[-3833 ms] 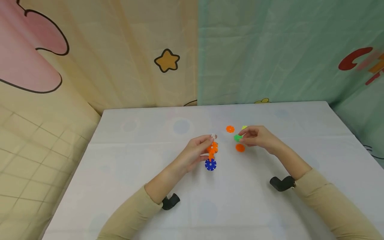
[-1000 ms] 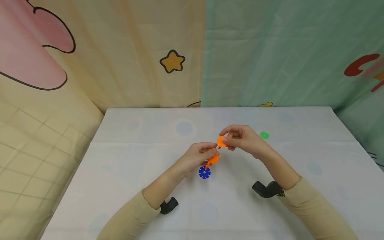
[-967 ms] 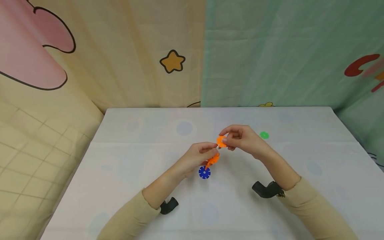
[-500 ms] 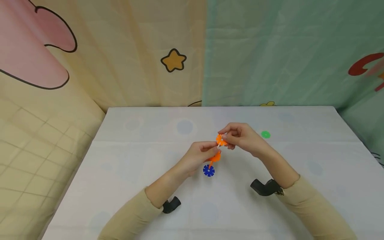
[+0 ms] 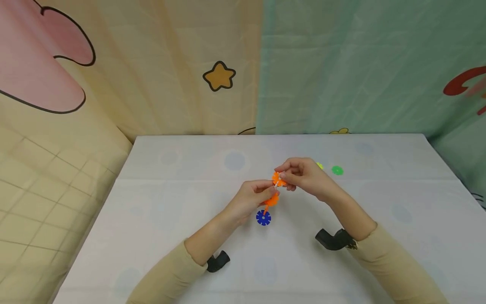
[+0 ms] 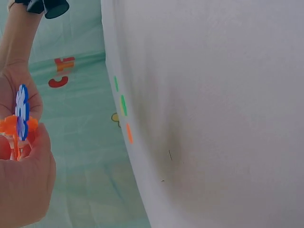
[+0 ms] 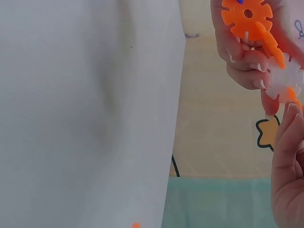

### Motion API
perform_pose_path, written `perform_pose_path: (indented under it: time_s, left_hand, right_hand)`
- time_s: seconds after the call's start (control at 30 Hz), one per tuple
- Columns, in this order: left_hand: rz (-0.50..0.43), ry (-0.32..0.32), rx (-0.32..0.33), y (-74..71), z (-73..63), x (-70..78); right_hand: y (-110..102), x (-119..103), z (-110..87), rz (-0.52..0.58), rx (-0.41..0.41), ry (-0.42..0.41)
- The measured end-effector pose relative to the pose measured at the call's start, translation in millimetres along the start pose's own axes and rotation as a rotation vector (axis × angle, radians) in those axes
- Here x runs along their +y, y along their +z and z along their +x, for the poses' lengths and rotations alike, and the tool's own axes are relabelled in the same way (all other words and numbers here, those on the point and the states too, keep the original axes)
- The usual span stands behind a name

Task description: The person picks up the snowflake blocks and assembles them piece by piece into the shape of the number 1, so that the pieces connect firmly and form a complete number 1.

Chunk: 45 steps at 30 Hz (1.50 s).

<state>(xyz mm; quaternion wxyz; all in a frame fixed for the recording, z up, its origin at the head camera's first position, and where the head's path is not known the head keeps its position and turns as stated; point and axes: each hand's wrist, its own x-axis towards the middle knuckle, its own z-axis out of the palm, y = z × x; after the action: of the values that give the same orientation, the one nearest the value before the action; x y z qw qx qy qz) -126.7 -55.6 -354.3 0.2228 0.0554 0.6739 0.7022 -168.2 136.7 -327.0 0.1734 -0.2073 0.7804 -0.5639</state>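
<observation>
I have the left hand (image 5: 250, 198) at the centre of my head view, its thumb and fingers pinching the white notched disc (image 7: 283, 81) in a linked chain. The right hand (image 5: 303, 177), just right of it, pinches an orange notched disc (image 5: 279, 179) at that white disc's edge; I cannot tell how far the two are slotted together.

From the head the white disc is a thin sliver between the hands. The right wrist view shows it more fully, though the blue disc (image 5: 263, 218) at the chain's lower end is almost cut off there at the top edge. The left wrist view crops the chain at its left side.

The right hand half covers a yellow disc (image 5: 319, 165); a green disc (image 5: 337, 170) lies plainly beside it. An orange disc (image 6: 129, 133) on the worktop (image 5: 190, 169) reaches me only edge-on from the left wrist.

The worktop is pale, with faint round patches. Behind it hang beige fabric (image 5: 171, 38) with a printed star (image 5: 219, 76) and green fabric (image 5: 341, 63); a red print (image 5: 461, 82) runs off the right edge.
</observation>
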Motion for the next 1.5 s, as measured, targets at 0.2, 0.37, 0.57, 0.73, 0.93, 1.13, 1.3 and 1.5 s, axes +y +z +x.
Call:
perform_pose_path:
  time_s: [0.2,0.37,0.57,0.73,0.93,1.13,1.3,1.5]
  left_hand:
    - [0.034,0.006,-0.063,-1.1,-1.3,-0.1]
    - [0.035,0.03,-0.083,-1.5,-0.1,-1.1]
    - [0.033,0.031,-0.104,-1.6,0.9,-1.0]
    - [0.015,0.044,-0.122,-3.8,1.2,-0.4]
    - [-0.033,0.029,-0.097,-3.0,1.5,1.7]
    - [-0.081,-0.001,-0.065,0.0,5.5,4.5]
    - [-0.105,-0.028,-0.039,1.5,6.7,6.2]
    - [-0.126,-0.063,-0.006,2.6,8.1,6.7]
  right_hand:
    - [-3.6,2.6,-3.7,0.007,-0.046,0.005]
    - [-7.4,5.5,-5.1,0.041,-0.077,0.01]
    - [-10.3,7.6,-6.5,0.085,-0.08,0.037]
    - [-9.7,7.8,-6.8,0.111,-0.063,0.044]
    - [-7.8,8.6,-7.4,0.13,-0.068,0.052]
    - [-7.2,10.4,-6.7,0.118,-0.073,0.063]
    - [-4.7,11.9,-3.3,0.109,-0.083,0.07]
    - [-4.7,12.9,-1.7,0.116,-0.072,0.079]
